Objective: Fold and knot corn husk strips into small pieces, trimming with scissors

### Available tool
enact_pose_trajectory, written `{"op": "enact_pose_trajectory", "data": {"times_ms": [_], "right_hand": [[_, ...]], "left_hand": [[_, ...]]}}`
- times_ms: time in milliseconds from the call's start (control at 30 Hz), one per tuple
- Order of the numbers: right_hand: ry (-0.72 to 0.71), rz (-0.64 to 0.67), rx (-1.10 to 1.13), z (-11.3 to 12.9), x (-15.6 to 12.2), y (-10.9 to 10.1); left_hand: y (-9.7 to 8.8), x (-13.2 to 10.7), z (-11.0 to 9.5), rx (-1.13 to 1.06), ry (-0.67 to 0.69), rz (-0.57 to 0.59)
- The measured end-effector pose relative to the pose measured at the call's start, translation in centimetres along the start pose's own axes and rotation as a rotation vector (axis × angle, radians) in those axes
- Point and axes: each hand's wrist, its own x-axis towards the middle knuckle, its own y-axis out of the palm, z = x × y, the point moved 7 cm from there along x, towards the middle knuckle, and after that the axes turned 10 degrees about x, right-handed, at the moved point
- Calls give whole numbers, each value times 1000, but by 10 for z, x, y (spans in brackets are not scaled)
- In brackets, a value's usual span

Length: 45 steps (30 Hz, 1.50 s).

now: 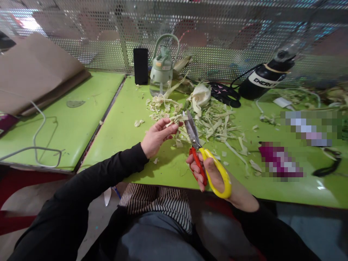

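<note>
My left hand [160, 135] pinches a pale, frayed piece of corn husk [176, 119] between thumb and fingers. Red-and-yellow-handled scissors [198, 143] are in my right hand [208, 170], with fingers through the handle loops. The metal blades point away from me and lie just right of the husk piece; whether they touch it I cannot tell. Under and beyond my hands spreads a heap of cut husk strips [214, 125]. A rounded white husk bundle [200, 97] sits at the back of the heap, and small pale scraps [160, 105] lie to its left.
At the back stand a phone [140, 66], a pale green bottle [161, 72] and a tilted black bottle [265, 79], before a perforated metal screen [217, 40]. A brown paper bag [38, 72] lies left, beyond the seam between tables. Blurred purple packaging [280, 161] lies right.
</note>
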Motion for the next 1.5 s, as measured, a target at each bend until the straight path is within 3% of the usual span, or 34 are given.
{"op": "enact_pose_trajectory", "data": {"times_ms": [200,333,433,500,600,667,733,833,933,1033,1167,1333,1400,1500], "right_hand": [[12,14,55,-13,7,-1],[34,-56,21,-10,3,0],[59,-126,-36,-3,3,-11],[84,-218,-210,3,7,-32],[-17,-501,-806,25,9,-79],[-53,-591,-1082,33,10,-102],[-97,-575,-1240,34,10,-112],[-294,-548,-1394,42,6,-104],[-441,-536,-1310,57,5,-83],[-374,-575,-1298,65,8,-78],[23,-487,-1462,41,12,-104],[25,-472,-1378,29,13,-128],[58,-529,-1287,30,13,-135],[-12,-657,-1156,44,4,-139]], "left_hand": [[0,-1,0,6,-6,-2],[-2,1,0,16,12,7],[-6,5,0,38,20,6],[-10,8,0,49,22,-14],[-15,12,-1,30,26,-45],[-16,13,-1,25,27,-45],[-15,14,-2,41,26,-35],[-11,14,-3,76,24,-12],[-3,13,-1,71,20,5],[7,13,2,32,19,21],[18,13,3,-26,18,50],[22,10,-3,-22,36,85],[22,8,-5,-27,58,81],[22,7,-7,-24,64,64]]}}
